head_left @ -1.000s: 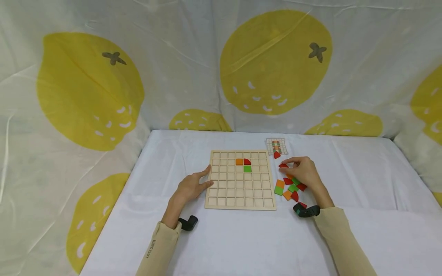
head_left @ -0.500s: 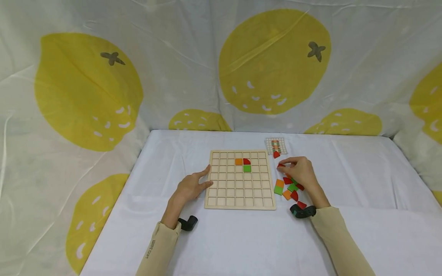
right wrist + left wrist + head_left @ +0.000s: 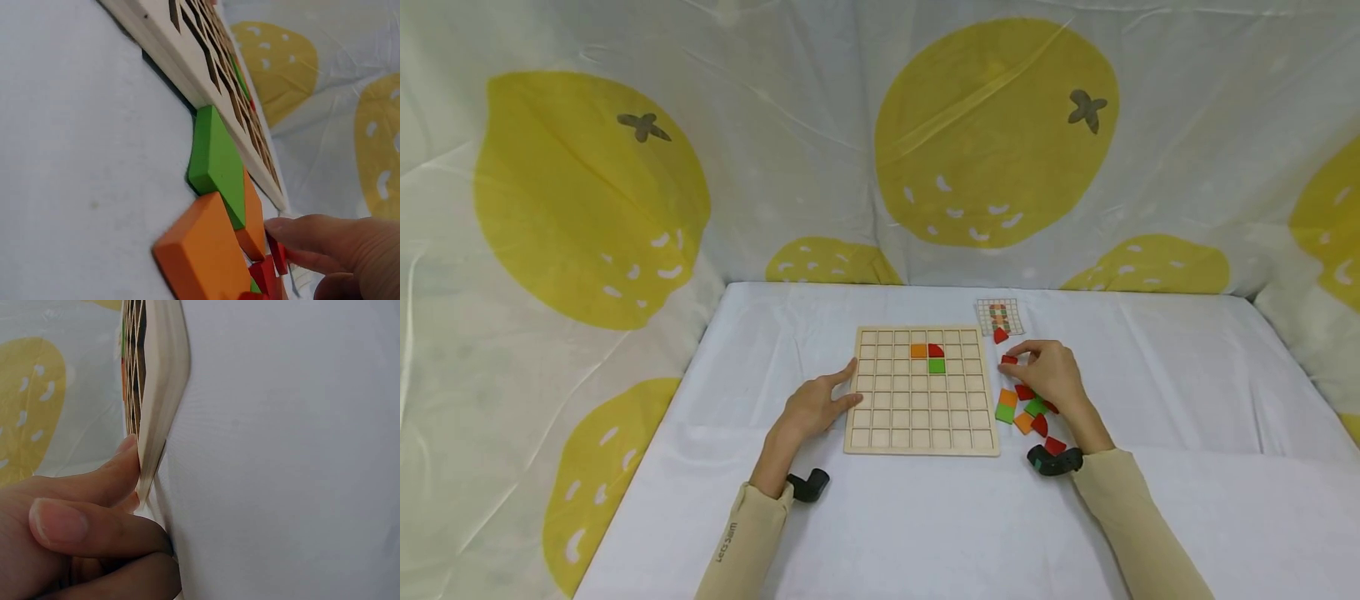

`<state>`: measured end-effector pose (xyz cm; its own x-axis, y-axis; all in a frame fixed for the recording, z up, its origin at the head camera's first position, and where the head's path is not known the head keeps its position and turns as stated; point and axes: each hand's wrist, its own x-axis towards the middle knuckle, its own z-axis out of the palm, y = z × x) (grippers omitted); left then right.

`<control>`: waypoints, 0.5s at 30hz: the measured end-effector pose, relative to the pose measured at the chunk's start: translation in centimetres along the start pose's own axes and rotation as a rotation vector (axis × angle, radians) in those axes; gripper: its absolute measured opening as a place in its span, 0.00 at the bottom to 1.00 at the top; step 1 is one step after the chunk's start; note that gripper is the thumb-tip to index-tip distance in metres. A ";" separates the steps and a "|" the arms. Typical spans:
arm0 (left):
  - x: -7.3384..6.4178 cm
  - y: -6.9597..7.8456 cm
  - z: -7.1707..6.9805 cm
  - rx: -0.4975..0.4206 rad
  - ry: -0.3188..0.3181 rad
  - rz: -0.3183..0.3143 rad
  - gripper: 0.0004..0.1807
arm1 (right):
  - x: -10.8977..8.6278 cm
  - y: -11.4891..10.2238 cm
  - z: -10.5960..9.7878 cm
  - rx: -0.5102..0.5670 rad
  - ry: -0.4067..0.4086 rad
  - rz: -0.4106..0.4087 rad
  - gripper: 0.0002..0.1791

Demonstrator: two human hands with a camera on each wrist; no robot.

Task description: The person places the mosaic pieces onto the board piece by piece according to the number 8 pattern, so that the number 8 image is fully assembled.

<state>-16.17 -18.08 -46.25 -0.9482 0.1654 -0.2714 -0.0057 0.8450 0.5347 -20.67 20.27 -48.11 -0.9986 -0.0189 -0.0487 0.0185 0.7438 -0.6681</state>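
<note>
In the head view my left hand [image 3: 811,408] touches the left edge of a wooden grid board [image 3: 921,450], finger and thumb spread along it. The left wrist view shows its fingertips against the board's rim [image 3: 164,381]. Over to the right of the board, my right hand [image 3: 1054,375] pinches a red piece [image 3: 1009,360] between thumb and finger; part of it is hidden. An orange square [image 3: 919,351], a red quarter-circle [image 3: 936,351] and a green square [image 3: 937,366] sit in the board's upper cells.
Beside the board lie loose pieces, including a green square [image 3: 1004,414], an orange square [image 3: 1024,423] and a red piece [image 3: 1055,446]. A patterned grid card [image 3: 999,317] lies behind, with a red quarter-circle [image 3: 1001,336] at its near edge. A lemon-print cloth [image 3: 820,167] hangs behind.
My right hand has shifted slightly left with the red piece, which now shows more of its face. The left hand and the board look the same.
</note>
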 end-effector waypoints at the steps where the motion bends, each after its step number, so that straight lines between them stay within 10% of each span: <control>1: 0.0 0.0 0.0 -0.001 0.000 0.000 0.38 | 0.0 0.0 0.0 0.006 -0.015 -0.003 0.21; 15: 0.1 0.0 -0.1 -0.006 -0.003 -0.003 0.38 | 0.4 1.2 -1.5 0.025 -0.069 0.007 0.23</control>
<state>-16.25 -18.08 -46.20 -0.9470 0.1644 -0.2759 -0.0107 0.8424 0.5388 -21.17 22.14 -47.84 -0.9928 -0.0603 -0.1039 0.0275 0.7274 -0.6856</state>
